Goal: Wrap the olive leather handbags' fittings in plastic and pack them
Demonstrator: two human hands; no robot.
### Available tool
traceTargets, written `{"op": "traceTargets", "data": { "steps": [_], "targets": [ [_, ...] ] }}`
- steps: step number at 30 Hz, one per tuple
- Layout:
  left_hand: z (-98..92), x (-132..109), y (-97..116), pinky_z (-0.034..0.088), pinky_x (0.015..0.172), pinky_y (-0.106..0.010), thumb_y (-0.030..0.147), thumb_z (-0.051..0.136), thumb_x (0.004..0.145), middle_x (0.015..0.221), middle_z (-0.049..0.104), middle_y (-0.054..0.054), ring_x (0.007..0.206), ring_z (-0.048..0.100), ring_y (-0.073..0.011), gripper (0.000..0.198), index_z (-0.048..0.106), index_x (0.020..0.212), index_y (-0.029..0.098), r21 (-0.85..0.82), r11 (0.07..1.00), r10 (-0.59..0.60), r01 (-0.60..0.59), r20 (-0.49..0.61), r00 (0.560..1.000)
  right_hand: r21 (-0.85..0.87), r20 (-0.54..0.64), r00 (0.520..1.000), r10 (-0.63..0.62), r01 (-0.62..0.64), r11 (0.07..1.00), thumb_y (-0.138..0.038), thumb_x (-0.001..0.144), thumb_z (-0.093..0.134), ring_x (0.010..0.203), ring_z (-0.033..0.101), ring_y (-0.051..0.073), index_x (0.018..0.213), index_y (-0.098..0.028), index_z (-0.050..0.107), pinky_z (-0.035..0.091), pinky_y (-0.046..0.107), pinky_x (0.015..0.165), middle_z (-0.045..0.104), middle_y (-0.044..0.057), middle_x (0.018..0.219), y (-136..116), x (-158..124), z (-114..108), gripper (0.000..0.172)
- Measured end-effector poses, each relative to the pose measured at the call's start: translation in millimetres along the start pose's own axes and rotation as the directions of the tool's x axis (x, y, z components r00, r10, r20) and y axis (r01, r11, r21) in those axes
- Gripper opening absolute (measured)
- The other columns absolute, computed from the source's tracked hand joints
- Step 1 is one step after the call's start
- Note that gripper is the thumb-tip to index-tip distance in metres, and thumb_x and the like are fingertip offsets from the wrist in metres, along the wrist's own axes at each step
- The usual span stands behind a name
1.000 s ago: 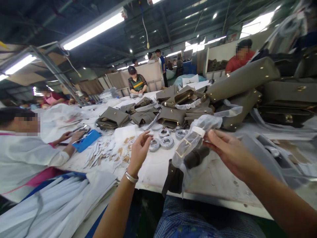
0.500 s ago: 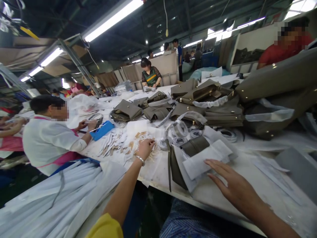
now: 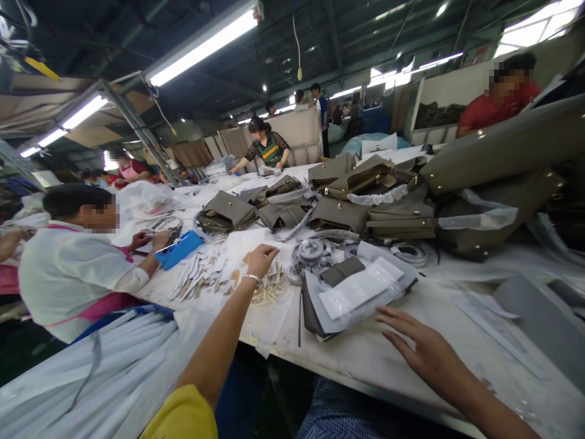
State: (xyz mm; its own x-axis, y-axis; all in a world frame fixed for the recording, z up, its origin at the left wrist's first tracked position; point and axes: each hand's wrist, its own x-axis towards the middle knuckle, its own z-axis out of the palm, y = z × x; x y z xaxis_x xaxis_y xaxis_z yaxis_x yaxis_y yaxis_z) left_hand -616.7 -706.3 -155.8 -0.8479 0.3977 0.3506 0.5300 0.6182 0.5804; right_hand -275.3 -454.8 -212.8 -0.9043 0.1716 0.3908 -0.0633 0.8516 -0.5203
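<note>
My left hand (image 3: 261, 261) hovers over a heap of small tags and strings (image 3: 267, 286), fingers pressed together; whatever they may pinch is too small to make out. My right hand (image 3: 418, 338) is open, its fingers stretched out just right of an olive bag (image 3: 315, 314) on the table. White paper (image 3: 365, 323) covers that bag. A flat white packet (image 3: 361, 288) lies on the paper, beside a small olive pouch (image 3: 342, 271). Rolled straps wrapped in clear plastic (image 3: 311, 251) lie between my left hand and the pouch.
Several olive bags (image 3: 340, 213) are heaped across the table (image 3: 338, 360). A co-worker in white (image 3: 77, 262) sits at left by a blue box (image 3: 179, 250). Wrapped white lengths (image 3: 114, 366) lie front left. A grey panel (image 3: 539, 323) lies at right.
My left hand has lifted a little from the heap. My right fingers, which lay at the packet's edge, are now apart from it. The view has shifted slightly.
</note>
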Motion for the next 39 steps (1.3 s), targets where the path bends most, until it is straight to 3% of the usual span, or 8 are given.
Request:
{"op": "traceTargets", "data": {
  "steps": [6,13,16,19,22,25,31,39],
  "targets": [
    [-56.2,13,59,0.048,0.077,-0.029,0.05,0.057,0.08,0.084,0.069,-0.005,0.08,0.062,-0.0168,0.036,0.068,0.083,0.016,-0.263,0.958,0.096,-0.116,-0.087,0.992,0.171,-0.128,0.991,-0.033,0.055,0.984,-0.037,0.091,0.05,0.108,0.062,0.023,0.111,-0.026,0.067,0.05,0.038,0.098,0.068,0.004,0.115,-45,41,-27,0.028],
    [-81.3,-12,158,0.051,0.072,-0.028,0.044,0.067,0.076,0.073,0.066,-0.001,0.066,0.061,-0.0119,0.03,0.061,0.085,0.016,-0.675,0.735,0.182,-0.059,0.113,0.977,0.438,-0.205,0.973,-0.111,0.192,0.878,-0.036,0.082,0.064,0.125,0.049,0.026,0.133,-0.028,0.051,0.039,0.043,0.107,0.051,0.005,0.138,-98,113,-32,0.052],
    [-78.1,-34,188,0.053,0.074,-0.03,0.038,0.066,0.078,0.081,0.067,-0.002,0.072,0.064,-0.0126,0.03,0.06,0.101,0.018,-0.756,0.652,0.219,0.055,0.257,0.941,0.688,-0.154,0.985,-0.071,0.159,0.708,-0.036,0.073,0.074,0.131,0.041,0.025,0.144,-0.03,0.032,0.037,0.042,0.108,0.044,0.006,0.144,-114,132,-23,0.083],
    [-75.1,-49,202,0.053,0.076,-0.029,0.035,0.064,0.081,0.088,0.066,-0.004,0.079,0.064,-0.0134,0.037,0.057,0.114,0.019,-0.788,0.607,0.263,0.107,0.325,0.908,0.899,-0.005,1.0,-0.009,0.009,0.438,-0.039,0.074,0.073,0.112,0.059,0.023,0.139,-0.026,0.039,0.047,0.038,0.096,0.063,0.008,0.119,-123,137,-18,0.075],
    [-69.6,-51,193,0.053,0.077,-0.029,0.036,0.063,0.082,0.09,0.065,-0.004,0.081,0.064,-0.0135,0.04,0.057,0.118,0.02,-0.8,0.589,0.264,0.112,0.322,0.909,0.966,0.086,0.993,0.086,-0.104,0.238,-0.045,0.076,0.069,0.075,0.064,0.016,0.105,-0.018,0.063,0.052,0.03,0.074,0.065,0.003,0.079,-118,134,-16,0.04],
    [-50.7,-44,160,0.053,0.081,-0.032,0.038,0.065,0.08,0.094,0.067,-0.005,0.085,0.064,-0.0149,0.039,0.059,0.114,0.02,-0.762,0.628,0.118,0.16,0.296,0.948,0.977,0.101,0.976,0.194,-0.133,0.164,-0.048,0.074,0.07,0.051,0.049,0.008,0.085,-0.016,0.064,0.044,0.022,0.051,0.054,-0.002,0.065,-100,134,-11,0.034],
    [19.4,-46,68,0.052,0.073,-0.027,0.026,0.063,0.081,0.089,0.064,-0.007,0.086,0.062,-0.0155,0.014,0.06,0.084,0.013,-0.653,0.604,-0.36,0.457,0.288,0.887,0.881,0.189,0.938,0.289,-0.292,0.373,-0.052,0.071,0.07,0.047,0.043,0.007,0.084,-0.013,0.068,0.037,0.022,0.044,0.053,-0.001,0.061,-55,143,23,0.042],
    [57.5,-21,27,0.051,0.059,-0.024,0.027,0.054,0.09,0.083,0.061,-0.001,0.065,0.058,-0.0094,0.016,0.057,0.094,0.012,-0.673,0.366,-0.476,0.643,0.458,0.75,0.814,0.201,0.929,0.31,-0.335,0.475,-0.052,0.075,0.066,0.049,0.045,0.008,0.09,-0.012,0.07,0.036,0.022,0.046,0.054,-0.001,0.062,-34,139,49,0.043]
  ]
}}
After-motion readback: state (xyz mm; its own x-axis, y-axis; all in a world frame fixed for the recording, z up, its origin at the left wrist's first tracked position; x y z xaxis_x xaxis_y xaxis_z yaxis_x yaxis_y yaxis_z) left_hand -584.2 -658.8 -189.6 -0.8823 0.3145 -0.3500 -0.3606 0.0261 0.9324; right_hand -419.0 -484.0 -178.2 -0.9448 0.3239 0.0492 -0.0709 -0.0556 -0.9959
